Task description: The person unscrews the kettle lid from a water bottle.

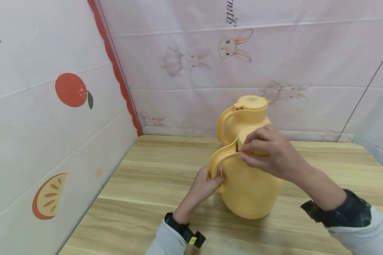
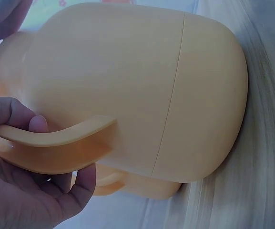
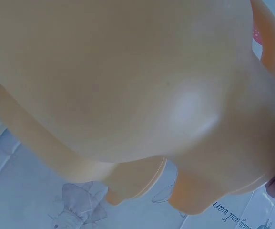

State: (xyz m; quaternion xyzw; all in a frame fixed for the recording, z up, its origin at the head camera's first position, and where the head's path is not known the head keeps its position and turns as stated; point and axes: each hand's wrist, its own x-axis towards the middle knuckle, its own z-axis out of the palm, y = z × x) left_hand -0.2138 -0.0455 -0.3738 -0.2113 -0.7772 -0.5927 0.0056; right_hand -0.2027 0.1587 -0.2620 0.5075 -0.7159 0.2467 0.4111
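Note:
A yellow insulated jug (image 1: 250, 193) stands upright on the wooden table. My left hand (image 1: 201, 186) grips its looped handle (image 1: 221, 156) from the left side. In the left wrist view, the fingers (image 2: 84, 183) curl under that handle and the thumb lies over it. On top, my right hand (image 1: 271, 154) has its fingers and thumb curled at the round lid (image 1: 245, 134), covering much of it. The right wrist view is mostly filled by the jug's smooth body (image 3: 127, 86) and its spout (image 3: 192, 198); only a bit of fingertip shows at the right edge.
A second, matching yellow jug (image 1: 253, 118) stands right behind, its lid on and handle to the left. The wooden table (image 1: 153, 166) meets a rabbit-print sheet (image 1: 178, 109) at the back. A fruit-print wall (image 1: 92, 141) borders the left side.

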